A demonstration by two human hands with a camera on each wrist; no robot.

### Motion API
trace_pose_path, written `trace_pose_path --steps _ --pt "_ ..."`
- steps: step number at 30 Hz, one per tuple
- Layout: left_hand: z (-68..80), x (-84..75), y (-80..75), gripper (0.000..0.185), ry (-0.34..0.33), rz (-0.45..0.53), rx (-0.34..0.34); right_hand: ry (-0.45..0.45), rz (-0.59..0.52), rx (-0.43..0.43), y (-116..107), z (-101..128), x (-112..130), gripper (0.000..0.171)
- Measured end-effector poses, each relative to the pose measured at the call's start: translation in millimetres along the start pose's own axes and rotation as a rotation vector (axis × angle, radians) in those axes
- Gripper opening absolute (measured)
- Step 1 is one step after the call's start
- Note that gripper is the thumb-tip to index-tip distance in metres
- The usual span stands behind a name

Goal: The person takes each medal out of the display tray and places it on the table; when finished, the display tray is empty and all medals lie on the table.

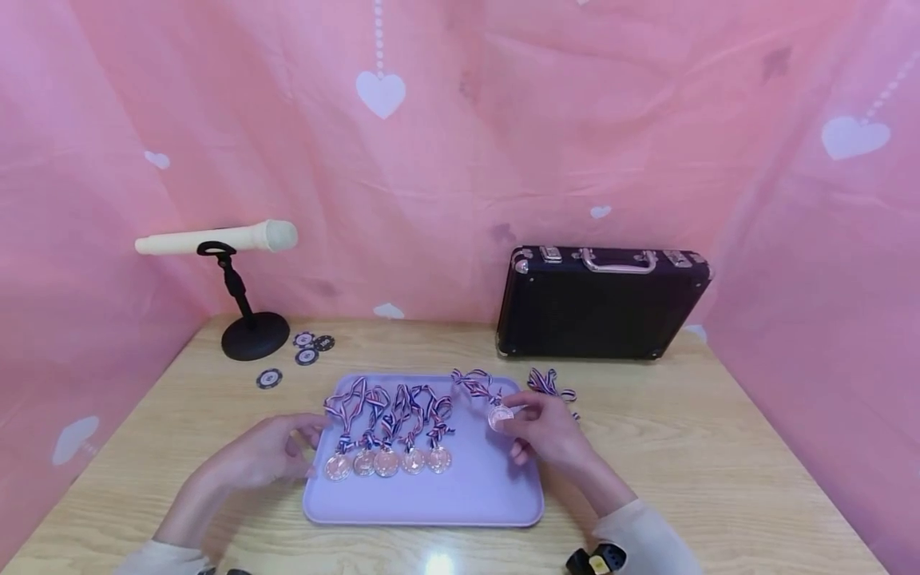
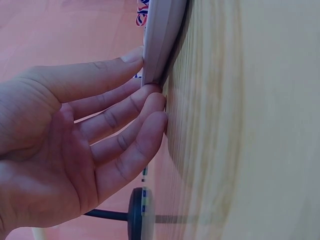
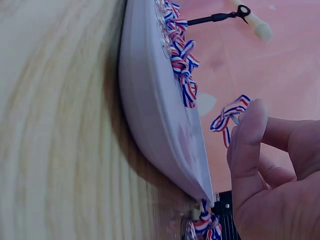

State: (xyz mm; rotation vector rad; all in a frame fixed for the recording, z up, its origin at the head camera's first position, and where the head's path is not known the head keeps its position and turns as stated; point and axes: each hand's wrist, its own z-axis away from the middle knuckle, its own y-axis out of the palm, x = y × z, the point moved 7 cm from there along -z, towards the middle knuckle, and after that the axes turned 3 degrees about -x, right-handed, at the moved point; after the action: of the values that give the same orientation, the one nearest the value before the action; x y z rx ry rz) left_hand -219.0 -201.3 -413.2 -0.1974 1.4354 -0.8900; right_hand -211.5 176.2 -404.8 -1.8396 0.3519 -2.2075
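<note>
My right hand pinches a round medal above the right part of a lilac tray. Its striped red, white and blue ribbon trails toward the back left. At the tray's left edge is my left hand; in the left wrist view its thumb touches the rim and the fingers curl at the underside. Several medals lie in a row across the tray, ribbons stretched away behind them. Another ribboned medal lies on the table just right of the tray, partly hidden by my right hand in the head view.
A black case with a metal handle stands at the back right. At the back left, a white microphone rests on a black stand. Several poker chips lie beside its base. A pink curtain surrounds the wooden table.
</note>
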Motion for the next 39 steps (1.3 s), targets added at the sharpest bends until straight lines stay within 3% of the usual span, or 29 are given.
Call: trace_pose_path --steps 5,11,17,21,29,39 --pt "0.0 -0.5 0.3 0.063 -0.004 -0.008 -0.009 0.025 -0.072 -0.007 -17.2 0.6 0.0 0.049" --pt "-0.3 -0.3 0.5 0.064 0.000 -0.009 -0.002 -0.003 -0.151 -0.056 -60.0 2.2 2.2 0.055" --pt "-0.2 -1.2 -0.3 0.066 0.012 -0.001 0.005 0.023 -0.122 -0.143 -108.3 10.1 -12.2 0.060" --pt "0.5 -1.4 -0.6 0.066 0.019 -0.004 0.009 0.051 -0.101 -0.168 -127.6 14.6 -24.7 0.061" --pt "0.5 -0.4 0.3 0.064 0.034 -0.002 0.007 0.090 -0.029 -0.145 -139.3 20.1 -43.2 0.060" --pt "0.9 -1.2 0.1 0.064 0.055 -0.010 0.009 0.126 0.075 -0.061 -130.5 18.5 -61.2 0.054"
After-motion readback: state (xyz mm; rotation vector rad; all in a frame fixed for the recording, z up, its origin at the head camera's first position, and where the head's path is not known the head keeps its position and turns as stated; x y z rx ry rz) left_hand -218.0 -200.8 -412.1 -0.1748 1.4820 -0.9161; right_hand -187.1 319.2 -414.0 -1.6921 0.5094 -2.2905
